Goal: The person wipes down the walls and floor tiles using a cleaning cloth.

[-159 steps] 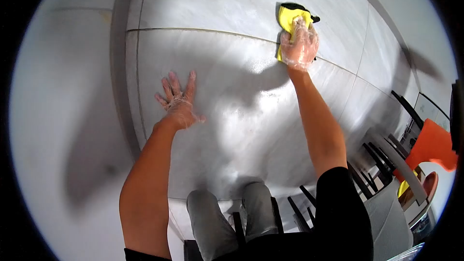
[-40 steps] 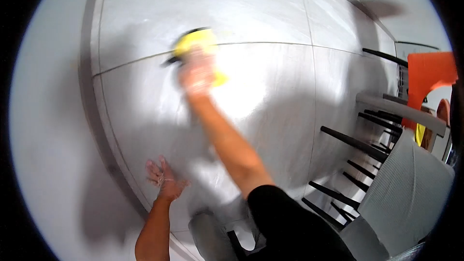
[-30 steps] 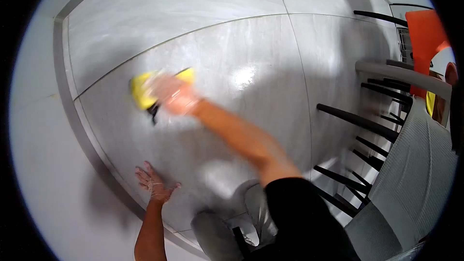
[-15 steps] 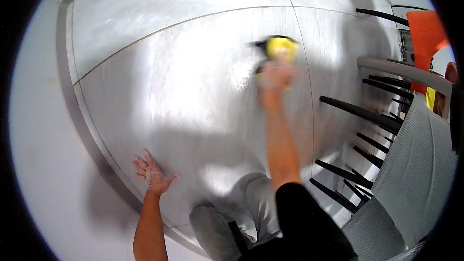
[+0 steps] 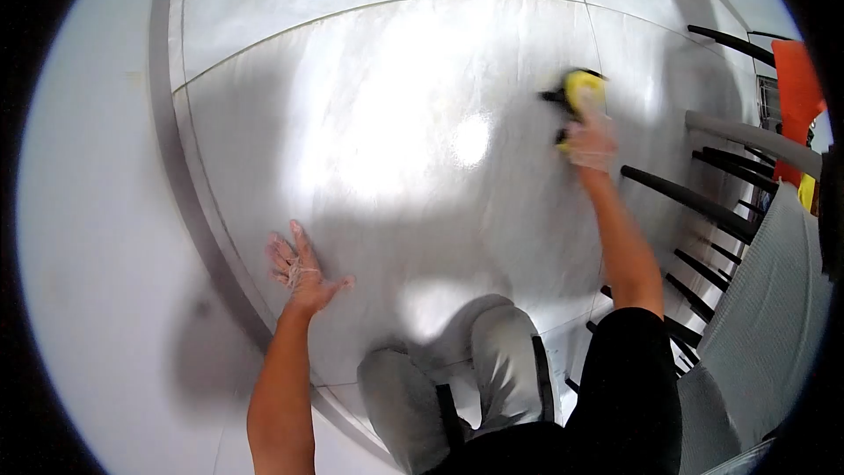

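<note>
Grasping a yellow-and-black cloth, blurred, against the floor with the right hand, near the black chair legs. Resting the left hand palm-down near the skirting, released and spread-fingered, well apart from the cloth.

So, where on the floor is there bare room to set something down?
Bare floor lies between the left hand and the yellow cloth under the right hand, ahead of the knees. Black chair legs crowd the right side.
</note>
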Demonstrator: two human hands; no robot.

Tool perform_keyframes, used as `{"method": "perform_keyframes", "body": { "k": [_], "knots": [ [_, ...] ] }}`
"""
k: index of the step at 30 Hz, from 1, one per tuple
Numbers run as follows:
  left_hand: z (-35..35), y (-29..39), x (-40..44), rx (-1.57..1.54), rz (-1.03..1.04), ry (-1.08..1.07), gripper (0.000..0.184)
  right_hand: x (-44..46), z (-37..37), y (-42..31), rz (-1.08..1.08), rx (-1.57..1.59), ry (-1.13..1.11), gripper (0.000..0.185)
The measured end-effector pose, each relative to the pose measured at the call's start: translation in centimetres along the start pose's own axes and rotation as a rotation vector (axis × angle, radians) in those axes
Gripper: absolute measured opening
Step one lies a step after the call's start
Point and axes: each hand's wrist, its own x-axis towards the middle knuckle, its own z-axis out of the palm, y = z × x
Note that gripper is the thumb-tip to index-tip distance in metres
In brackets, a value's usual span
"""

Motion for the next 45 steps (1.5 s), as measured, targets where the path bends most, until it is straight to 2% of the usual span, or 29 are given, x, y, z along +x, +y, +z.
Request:
{"method": "perform_keyframes", "body": {
  "k": [2,4,6,7,10,13,14,15,17,18,19,21,22,23,24,26,28,29,31,33,35,37,40,42,44,45],
  "knots": [
    [0.2,-0.2,0.1,-0.005,0.006,0.03,0.159,-1.6,-1.8,3.6,0.474,-0.061,-0.073,0.051],
    [1.0,-0.6,0.4,-0.011,0.019,0.078,0.163,-4.1,-2.4,0.6,0.752,-0.001,-0.04,0.052],
    [0.7,0.1,0.4,0.017,-0.017,0.058,0.163,-7.9,1.8,-1.1,0.706,0.043,0.18,0.055],
    [0.5,0.4,0.3,0.032,-0.035,0.046,0.163,-9.1,3.8,-4.3,0.661,0.066,0.279,0.051],
    [-0.3,0.8,-0.2,0.03,-0.03,0.007,0.159,-8.7,4.4,-24.3,0.382,0.279,0.248,0.042],
    [-2.2,2.7,-1.5,0.068,-0.099,-0.052,0.144,-9.7,1.6,-43.2,-0.057,0.545,0.035,0.034],
    [-1.5,1.8,-1.1,0.052,-0.068,-0.035,0.137,-10.9,0.5,-48.3,-0.234,0.592,-0.055,0.037],
    [0.4,-0.3,0.4,-0.013,0.052,0.036,0.13,-12.9,-0.6,-52.3,-0.458,0.592,-0.232,0.041],
    [4.6,-5.0,4.5,-0.209,0.508,0.263,0.118,-15.6,-2.7,-56.9,-0.84,0.634,-0.512,0.047],
    [4.6,-5.1,4.4,-0.233,0.607,0.299,0.111,-15.4,-3.5,-55.1,-0.896,0.599,-0.505,0.051],
    [4.6,-5.2,4.3,-0.177,0.533,0.23,0.114,-15.2,-4.4,-53.3,-0.951,0.565,-0.497,0.055],
    [-0.6,0.1,-0.1,0.124,0.079,-0.064,0.121,-13.9,-2.1,-50.0,-0.986,0.585,-0.317,0.062],
    [-2.1,1.4,-1.0,0.19,-0.029,-0.138,0.124,-12.9,0.2,-48.2,-0.95,0.641,-0.149,0.066],
    [-3.2,2.3,-1.3,0.225,-0.089,-0.182,0.128,-9.5,-3.9,-44.2,-0.816,0.429,-0.435,0.059],
    [-2.8,1.7,-1.1,0.169,-0.064,-0.149,0.132,-8.0,0.7,-40.2,-0.792,0.56,-0.104,0.044],
    [-1.9,0.4,-0.6,0.055,-0.011,-0.084,0.141,-4.0,-0.2,-30.1,-0.705,0.571,0.195,0.027],
    [-2.0,0.2,-0.5,0.046,-0.011,-0.069,0.143,-2.7,1.5,-20.1,-0.463,0.431,0.43,0.033],
    [-2.1,0.0,-0.5,0.045,-0.008,-0.066,0.145,-2.6,0.7,-15.8,-0.215,0.347,0.235,0.039],
    [-2.2,0.2,-0.6,0.049,-0.017,-0.068,0.144,-6.6,2.4,-5.4,0.033,0.283,0.277,0.044],
    [-2.3,0.5,-0.6,0.06,-0.02,-0.071,0.143,-12.6,3.3,-1.4,0.31,0.165,0.291,0.049],
    [-2.7,0.9,-0.9,0.075,-0.036,-0.076,0.143,-15.9,2.2,-2.3,0.577,0.049,0.219,0.052],
    [-2.0,0.4,-0.5,0.029,0.034,-0.026,0.146,-17.6,1.3,-7.8,0.782,-0.053,0.108,0.053],
    [-1.9,-0.6,-0.8,-0.015,0.072,-0.006,0.148,-17.3,5.3,-13.5,0.488,0.008,0.308,0.056],
    [-2.0,-0.5,-0.7,-0.032,0.082,-0.005,0.148,-13.4,2.8,-21.7,0.426,0.061,0.357,0.054],
    [-1.8,-0.6,-0.5,-0.032,0.077,-0.019,0.149,-7.9,6.7,-25.8,0.246,0.292,0.454,0.053],
    [-2.3,-0.4,-0.7,-0.021,0.08,-0.043,0.147,-4.9,1.9,-35.7,0.421,0.253,0.211,0.05]
  ]
}}
